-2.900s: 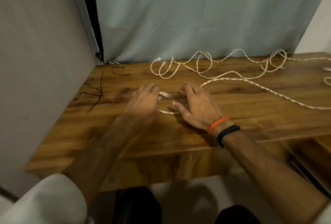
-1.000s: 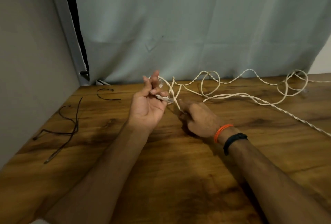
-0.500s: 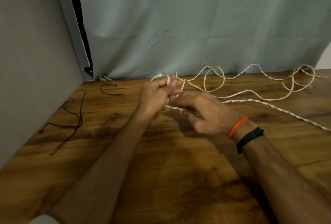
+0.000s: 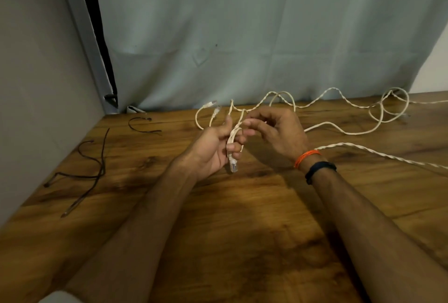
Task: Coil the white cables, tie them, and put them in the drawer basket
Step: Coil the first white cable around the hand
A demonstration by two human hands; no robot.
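Since raised, plug (image 4: 233, 166) below hands (image 4: 238, 141).

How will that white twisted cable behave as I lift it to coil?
Probably floppy: the white cable snakes in loose loops on the table. Likely light, drooping from the left hand. Its loops may snag near the right hand.
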